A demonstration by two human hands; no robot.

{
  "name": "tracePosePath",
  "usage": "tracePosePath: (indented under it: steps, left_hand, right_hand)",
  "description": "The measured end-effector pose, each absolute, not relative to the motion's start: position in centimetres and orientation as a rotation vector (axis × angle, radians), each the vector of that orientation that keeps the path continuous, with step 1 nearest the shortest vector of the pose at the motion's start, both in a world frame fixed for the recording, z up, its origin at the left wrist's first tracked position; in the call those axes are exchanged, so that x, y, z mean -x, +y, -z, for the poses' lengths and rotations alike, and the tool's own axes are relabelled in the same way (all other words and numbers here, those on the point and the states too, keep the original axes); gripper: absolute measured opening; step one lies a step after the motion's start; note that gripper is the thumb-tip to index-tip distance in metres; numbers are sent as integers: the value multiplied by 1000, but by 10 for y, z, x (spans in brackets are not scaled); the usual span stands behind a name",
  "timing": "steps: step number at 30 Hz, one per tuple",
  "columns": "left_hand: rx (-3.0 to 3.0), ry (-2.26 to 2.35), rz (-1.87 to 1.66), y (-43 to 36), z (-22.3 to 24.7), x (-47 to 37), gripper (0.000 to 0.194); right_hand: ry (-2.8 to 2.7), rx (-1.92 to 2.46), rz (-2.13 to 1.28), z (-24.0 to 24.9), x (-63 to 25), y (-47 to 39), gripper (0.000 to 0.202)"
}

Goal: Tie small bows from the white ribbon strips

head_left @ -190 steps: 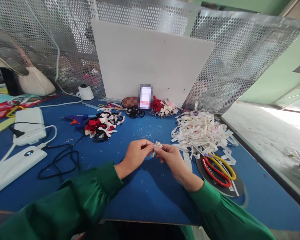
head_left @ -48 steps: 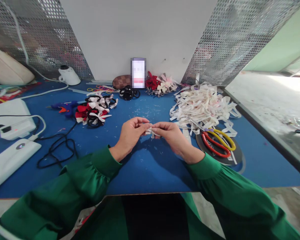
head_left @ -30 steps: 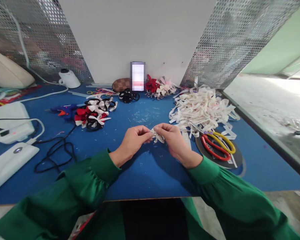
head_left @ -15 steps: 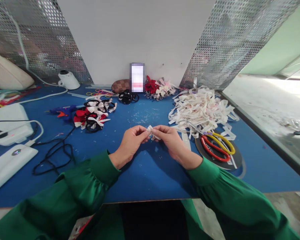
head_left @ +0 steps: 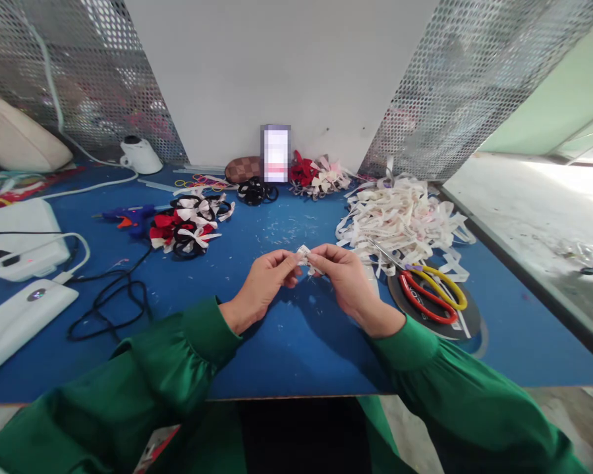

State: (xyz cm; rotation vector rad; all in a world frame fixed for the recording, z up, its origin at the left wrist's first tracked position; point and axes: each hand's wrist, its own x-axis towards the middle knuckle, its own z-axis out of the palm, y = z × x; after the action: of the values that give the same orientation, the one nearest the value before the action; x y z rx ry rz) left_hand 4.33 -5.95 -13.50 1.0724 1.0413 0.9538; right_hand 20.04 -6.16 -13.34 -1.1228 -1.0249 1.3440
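Between my two hands, above the middle of the blue table, is a small piece of white printed ribbon, folded or bunched. My left hand pinches its left side between thumb and forefinger. On the other side, my right hand grips it with thumb and fingertips. The fingers cover much of the ribbon, so its full shape is hidden. To the right lies a large tangled heap of white ribbons. Scissors with red and yellow handles rest in front of that heap, on a dark round disc.
Hair ties with red and white bows are piled at left, beside a blue glue gun with a black cord. A phone stands against the back panel, near more bows. White power banks and cables occupy the left edge.
The ribbon piece has turned slightly between my fingertips and shows more of its printed face. My hands stay close together. The whole view has shifted a little.
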Motion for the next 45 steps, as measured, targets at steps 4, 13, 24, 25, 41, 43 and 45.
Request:
tracePosePath:
  steps: [4, 13, 24, 25, 41, 43, 45]
  left_hand:
    - [-1230, 1019, -932, -61, 134, -43, 32]
    - [-1465, 1090, -985, -65, 135, -44, 20]
    - [-1104, 1095, -1106, -60, 133, -42, 20]
    - [-1096, 1087, -1087, -60, 133, -42, 20]
    - [-1119, 1125, -1171, -61, 139, -47, 24]
    - [-1098, 1123, -1166, -60, 139, -47, 24]
    - [-1065, 1116, -1146, -59, 139, -46, 23]
  right_hand:
    - [-1051, 1127, -1369, 133, -201, -61, 23]
    - [-1057, 1144, -1358, 136, -199, -62, 24]
    - [-1040, 1106, -1553, 136, -201, -65, 34]
    - [-1039, 1113, -1536, 136, -200, -65, 34]
    - [-720, 1066, -1919, 134, -197, -66, 20]
    - [-623, 1040, -1989, 134, -197, -66, 20]
    - [-705, 1068, -1913, 134, -195, -67, 22]
